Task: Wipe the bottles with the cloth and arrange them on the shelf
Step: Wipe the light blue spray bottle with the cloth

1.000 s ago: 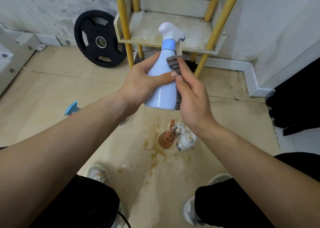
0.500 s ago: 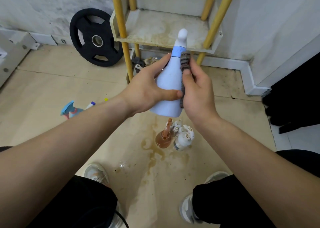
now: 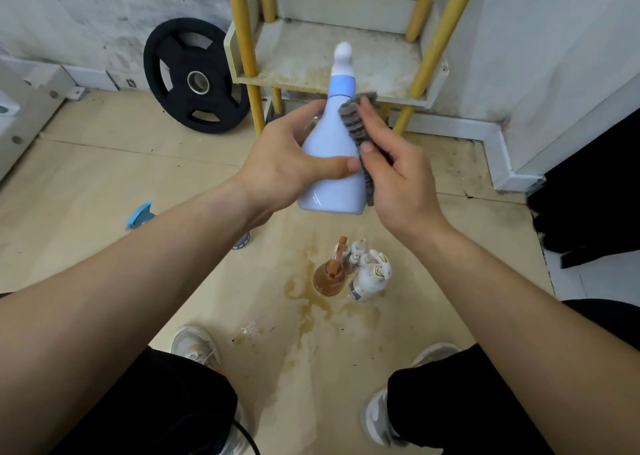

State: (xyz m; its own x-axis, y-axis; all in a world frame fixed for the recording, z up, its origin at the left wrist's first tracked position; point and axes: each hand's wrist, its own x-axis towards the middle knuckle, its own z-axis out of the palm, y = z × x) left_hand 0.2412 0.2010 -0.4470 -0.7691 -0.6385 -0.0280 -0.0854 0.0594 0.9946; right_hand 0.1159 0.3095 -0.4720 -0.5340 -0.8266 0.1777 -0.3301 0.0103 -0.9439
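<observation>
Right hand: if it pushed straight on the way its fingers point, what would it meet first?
Probably the shelf, at its front edge, though depth is unclear. The right hand presses the cloth against the side of the bottle.

Stained floor (image 3: 104, 164) with clustered bottles (image 3: 356, 271), black weight plate (image 3: 197, 77)

Bright, even light, soft shadows, wide-angle bending at edges
</observation>
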